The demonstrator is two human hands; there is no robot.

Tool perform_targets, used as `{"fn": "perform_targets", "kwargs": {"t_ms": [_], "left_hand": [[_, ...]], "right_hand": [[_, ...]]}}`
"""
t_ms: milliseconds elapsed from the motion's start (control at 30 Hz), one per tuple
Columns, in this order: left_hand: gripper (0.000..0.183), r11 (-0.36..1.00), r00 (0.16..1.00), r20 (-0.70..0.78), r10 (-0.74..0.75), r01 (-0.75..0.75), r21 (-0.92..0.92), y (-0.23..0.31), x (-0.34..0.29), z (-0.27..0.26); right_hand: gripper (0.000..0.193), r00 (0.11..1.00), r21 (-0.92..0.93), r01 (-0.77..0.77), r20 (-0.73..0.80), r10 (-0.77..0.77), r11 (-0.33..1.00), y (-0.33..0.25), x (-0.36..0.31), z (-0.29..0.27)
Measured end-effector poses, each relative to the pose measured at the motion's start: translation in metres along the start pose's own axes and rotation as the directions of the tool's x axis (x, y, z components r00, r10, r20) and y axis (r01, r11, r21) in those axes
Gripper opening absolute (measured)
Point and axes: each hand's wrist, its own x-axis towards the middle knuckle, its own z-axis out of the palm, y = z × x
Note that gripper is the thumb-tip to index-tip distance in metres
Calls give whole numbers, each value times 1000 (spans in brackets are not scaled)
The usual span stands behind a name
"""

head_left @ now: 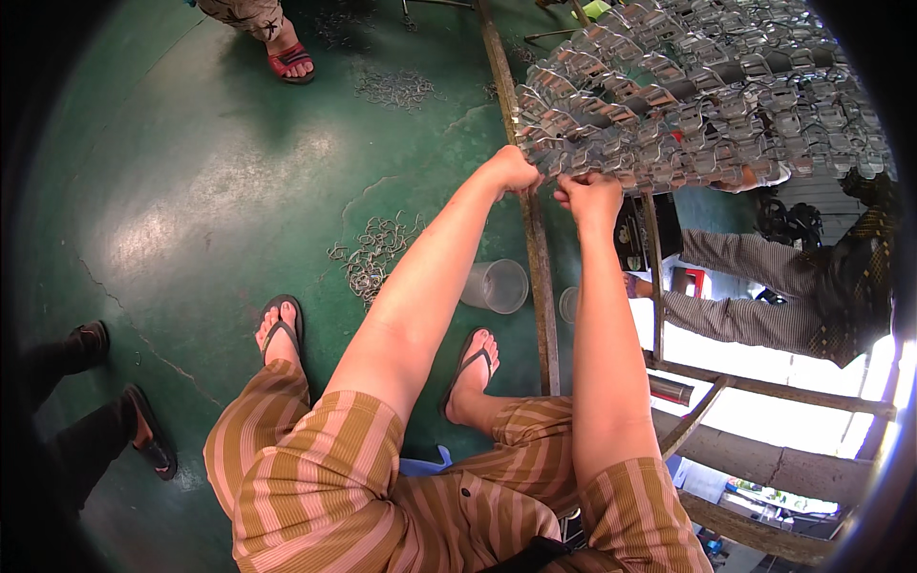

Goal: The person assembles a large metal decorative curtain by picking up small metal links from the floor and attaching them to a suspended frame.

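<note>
Rows of shiny, see-through clip-like pieces (pixel 697 105) hang in a dense mass at the upper right. At its lower left edge, my left hand (pixel 516 170) is closed, knuckles up, beside a wooden bar. Just right of it, my right hand (pixel 590 199) pinches with thumb and fingers at the bottom row. Whatever sits between the fingers of either hand is too small or hidden to name. Both arms reach forward, and a narrow gap separates the hands.
A wooden frame bar (pixel 535 277) runs down past my hands. Below lie a see-through plastic tub (pixel 499 286) and a heap of curved metal hooks (pixel 374 256) on the green floor (pixel 191 210). More hooks (pixel 396 88) lie farther off. People sit or stand nearby, one in striped trousers (pixel 740 313).
</note>
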Motion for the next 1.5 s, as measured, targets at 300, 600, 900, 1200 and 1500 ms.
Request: {"fn": "perform_targets", "kwargs": {"t_ms": [300,600,900,1200,1500], "left_hand": [[7,974,971,-212,111,-63,218,-18,25,-2],[7,992,994,-63,-94,88,-90,-8,15,-3],[16,897,978,57,-200,206,-392,-5,3,2],[14,844,976,84,-199,214,-493,-5,-7,13],[11,807,983,118,-138,181,-562,-10,1,25]], "right_hand": [[16,999,-56,30,-11,-30,998,-7,0,6],[16,998,-108,49,-44,-54,993,-4,2,6],[18,998,-189,48,-28,-55,981,2,-3,0],[20,997,-290,43,-55,-61,956,3,-9,-2],[21,994,-350,91,-29,-108,932,1,-6,-16]]}}
